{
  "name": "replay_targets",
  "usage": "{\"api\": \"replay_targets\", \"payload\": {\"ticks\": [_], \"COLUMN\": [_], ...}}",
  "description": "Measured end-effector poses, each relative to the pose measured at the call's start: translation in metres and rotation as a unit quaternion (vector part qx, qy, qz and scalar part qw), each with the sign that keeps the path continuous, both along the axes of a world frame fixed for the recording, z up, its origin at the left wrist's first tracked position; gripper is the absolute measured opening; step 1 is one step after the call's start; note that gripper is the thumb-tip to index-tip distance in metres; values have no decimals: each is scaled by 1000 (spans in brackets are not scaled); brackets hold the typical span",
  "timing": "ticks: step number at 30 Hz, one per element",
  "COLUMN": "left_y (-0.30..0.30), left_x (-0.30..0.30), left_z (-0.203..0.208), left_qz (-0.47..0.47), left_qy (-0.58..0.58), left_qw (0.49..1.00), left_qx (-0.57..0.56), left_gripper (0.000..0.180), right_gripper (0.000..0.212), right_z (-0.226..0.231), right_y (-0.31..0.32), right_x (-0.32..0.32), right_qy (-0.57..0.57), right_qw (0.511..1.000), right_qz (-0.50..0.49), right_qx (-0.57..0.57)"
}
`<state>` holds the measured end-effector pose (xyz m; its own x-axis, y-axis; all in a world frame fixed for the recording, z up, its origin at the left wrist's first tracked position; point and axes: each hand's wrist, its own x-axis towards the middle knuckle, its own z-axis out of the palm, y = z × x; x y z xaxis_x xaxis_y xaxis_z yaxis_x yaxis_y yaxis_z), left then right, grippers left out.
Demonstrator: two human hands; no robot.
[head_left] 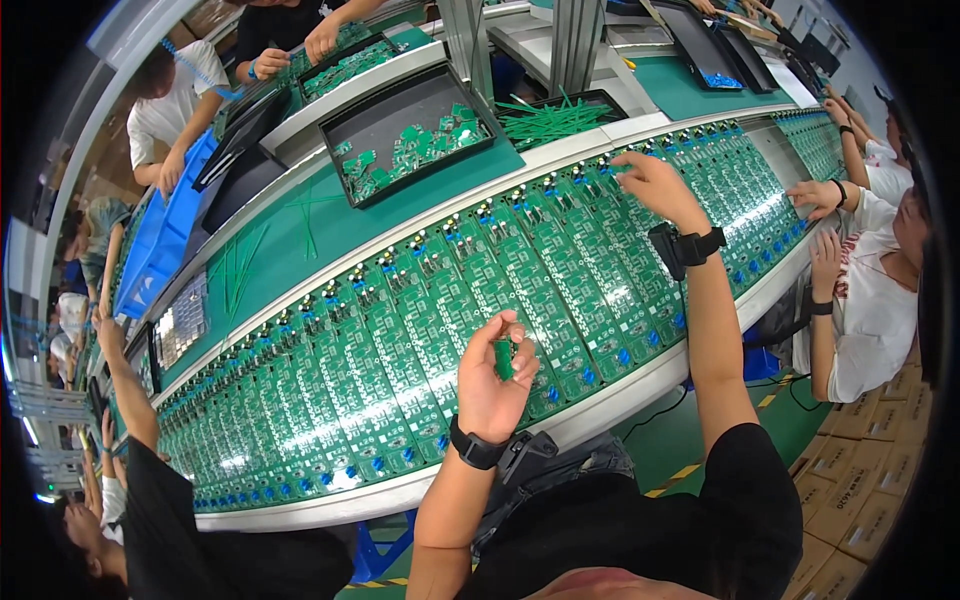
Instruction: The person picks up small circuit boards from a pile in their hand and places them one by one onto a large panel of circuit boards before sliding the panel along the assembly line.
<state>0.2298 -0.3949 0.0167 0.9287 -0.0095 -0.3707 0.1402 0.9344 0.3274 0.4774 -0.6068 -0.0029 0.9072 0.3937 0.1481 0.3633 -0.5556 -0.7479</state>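
My left hand (pixel 495 385) is palm up above the near part of the row, its fingers curled round a small green circuit board (pixel 504 360); whether more than one lies there is hidden. Reaching further out, my right hand (pixel 658 190) is at the far edge of the long green circuit boards (pixel 480 290), beside their upright components. Its thumb and fingertips come together there, and anything between them is too small to make out. The long boards stand side by side on the line, with blue parts at their near ends.
A black tray (pixel 400 130) of small green boards sits beyond the line. Thin green strips (pixel 555 120) fill another tray, right of it. A blue bin (pixel 165 235) stands at far left. Co-workers' hands reach in at both sides. Cardboard boxes (pixel 860 480) are stacked at lower right.
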Motion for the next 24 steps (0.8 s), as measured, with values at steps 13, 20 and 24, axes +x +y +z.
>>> {"api": "replay_targets", "payload": {"ticks": [13, 20, 24], "left_y": [-7, -10, -11], "left_x": [7, 10, 5], "left_z": [4, 4, 1], "left_qz": [56, 15, 70], "left_qy": [-30, -33, 111], "left_qw": [998, 999, 991], "left_qx": [-4, 19, 2], "left_gripper": [50, 46, 36], "right_gripper": [31, 31, 25], "right_z": [62, 44, 44], "right_y": [73, 85, 86], "right_x": [-126, -140, -137], "right_qy": [-34, -119, -65], "right_qw": [896, 890, 890], "right_qz": [434, 435, 439], "right_qx": [94, 65, 100]}}
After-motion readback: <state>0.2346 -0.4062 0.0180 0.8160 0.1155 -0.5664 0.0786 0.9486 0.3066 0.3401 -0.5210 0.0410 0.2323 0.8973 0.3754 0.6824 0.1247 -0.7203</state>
